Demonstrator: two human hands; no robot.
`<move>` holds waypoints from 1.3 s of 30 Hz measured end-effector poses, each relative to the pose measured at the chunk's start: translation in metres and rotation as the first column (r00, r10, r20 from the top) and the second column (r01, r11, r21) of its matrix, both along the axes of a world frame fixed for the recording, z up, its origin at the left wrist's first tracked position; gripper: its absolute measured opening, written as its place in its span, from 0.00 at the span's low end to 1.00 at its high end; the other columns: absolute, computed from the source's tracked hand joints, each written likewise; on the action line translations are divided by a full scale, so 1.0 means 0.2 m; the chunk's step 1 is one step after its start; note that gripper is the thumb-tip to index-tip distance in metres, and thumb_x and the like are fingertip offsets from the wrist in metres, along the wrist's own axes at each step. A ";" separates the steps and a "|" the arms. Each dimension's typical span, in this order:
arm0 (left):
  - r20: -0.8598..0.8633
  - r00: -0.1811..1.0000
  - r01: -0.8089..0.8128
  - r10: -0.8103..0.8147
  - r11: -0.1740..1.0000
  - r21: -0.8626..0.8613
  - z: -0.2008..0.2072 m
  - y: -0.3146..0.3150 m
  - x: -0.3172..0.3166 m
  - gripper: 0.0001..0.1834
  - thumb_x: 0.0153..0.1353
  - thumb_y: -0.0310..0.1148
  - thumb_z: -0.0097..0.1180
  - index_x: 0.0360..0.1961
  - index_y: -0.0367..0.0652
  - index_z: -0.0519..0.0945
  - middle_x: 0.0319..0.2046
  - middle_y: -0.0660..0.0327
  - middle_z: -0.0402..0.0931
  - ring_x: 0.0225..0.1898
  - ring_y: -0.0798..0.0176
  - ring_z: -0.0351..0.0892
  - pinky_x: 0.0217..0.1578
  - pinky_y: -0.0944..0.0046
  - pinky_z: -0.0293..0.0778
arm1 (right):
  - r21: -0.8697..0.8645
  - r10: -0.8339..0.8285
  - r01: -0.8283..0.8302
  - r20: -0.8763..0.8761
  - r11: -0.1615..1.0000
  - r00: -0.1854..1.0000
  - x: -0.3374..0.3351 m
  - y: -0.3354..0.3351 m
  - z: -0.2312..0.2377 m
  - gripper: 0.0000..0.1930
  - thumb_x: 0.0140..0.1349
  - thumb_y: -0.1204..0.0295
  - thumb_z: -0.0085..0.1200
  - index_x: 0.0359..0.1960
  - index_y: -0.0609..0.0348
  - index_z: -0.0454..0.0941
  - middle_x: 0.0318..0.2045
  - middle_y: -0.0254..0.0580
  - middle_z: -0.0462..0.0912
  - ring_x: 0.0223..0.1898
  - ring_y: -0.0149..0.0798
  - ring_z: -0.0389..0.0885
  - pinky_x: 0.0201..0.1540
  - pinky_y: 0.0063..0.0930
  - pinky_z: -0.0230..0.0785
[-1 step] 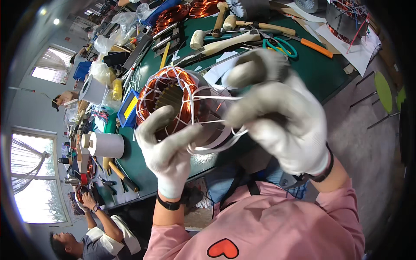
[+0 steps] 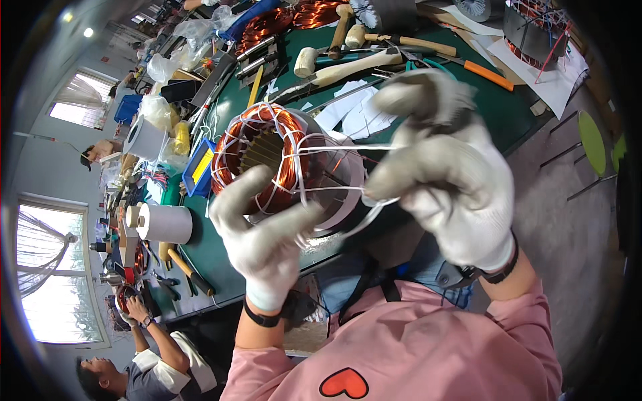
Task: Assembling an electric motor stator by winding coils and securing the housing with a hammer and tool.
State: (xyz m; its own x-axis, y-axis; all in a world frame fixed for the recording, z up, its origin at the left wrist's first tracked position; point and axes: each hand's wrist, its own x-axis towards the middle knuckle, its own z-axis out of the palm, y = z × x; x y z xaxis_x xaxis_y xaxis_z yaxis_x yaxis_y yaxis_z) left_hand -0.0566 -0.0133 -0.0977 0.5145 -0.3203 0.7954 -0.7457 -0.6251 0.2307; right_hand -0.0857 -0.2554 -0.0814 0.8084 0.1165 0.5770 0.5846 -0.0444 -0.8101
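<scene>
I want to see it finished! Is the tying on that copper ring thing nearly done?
White cord already criss-crosses much of the copper coil. Right now the right hand pulls a cord strand taut while the left hand steadies the coil. The far side is hidden, so what's left is unclear.

Stator centre frame on the tabletop

Stator (image 2: 281, 160) sits on the tabletop (image 2: 221, 247); mallets (image 2: 348, 63) lie behind, upper centre; paper roll (image 2: 164, 224) lies at its left.
</scene>
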 end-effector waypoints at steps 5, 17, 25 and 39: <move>-0.061 0.945 0.318 -0.322 0.858 0.404 0.11 -0.04 -0.27 0.16 0.38 0.35 0.69 0.34 0.57 0.87 0.32 0.76 0.80 0.34 0.69 0.75 0.36 0.65 0.66 | 0.858 0.575 -0.481 0.304 0.181 0.759 -0.26 -0.48 -0.26 0.12 0.72 0.67 0.44 0.45 0.60 0.78 0.25 0.32 0.74 0.21 0.27 0.73 0.16 0.24 0.64; -0.043 0.997 0.069 -0.057 0.937 0.343 0.07 -0.17 -0.04 0.21 0.44 0.28 0.74 0.41 0.44 0.82 0.34 0.67 0.82 0.30 0.61 0.77 0.35 0.61 0.68 | 0.471 -0.402 0.568 -0.411 0.674 0.818 -1.76 -1.74 -0.65 0.19 0.78 0.74 0.37 0.66 0.62 0.66 0.53 0.44 0.77 0.19 0.18 0.56 0.20 0.11 0.56; 0.239 0.945 -0.257 0.224 0.960 0.114 0.09 0.05 -0.03 0.32 0.46 0.30 0.76 0.53 0.44 0.75 0.57 0.50 0.71 0.63 0.47 0.68 0.62 0.51 0.66 | -0.277 -0.886 0.925 -0.449 0.259 0.114 -1.94 -1.87 -0.75 0.24 0.76 0.66 0.44 0.70 0.62 0.66 0.60 0.41 0.76 0.26 0.18 0.64 0.30 0.13 0.61; -0.077 0.986 -0.129 0.146 0.972 0.196 0.02 0.08 0.06 0.19 0.54 0.34 0.69 0.48 0.44 0.83 0.43 0.61 0.83 0.46 0.51 0.78 0.57 0.52 0.67 | -0.370 -0.468 0.480 0.128 0.795 0.874 0.07 0.23 -0.07 0.07 0.57 0.72 0.64 0.35 0.60 0.83 0.35 0.42 0.77 0.35 0.43 0.78 0.40 0.30 0.73</move>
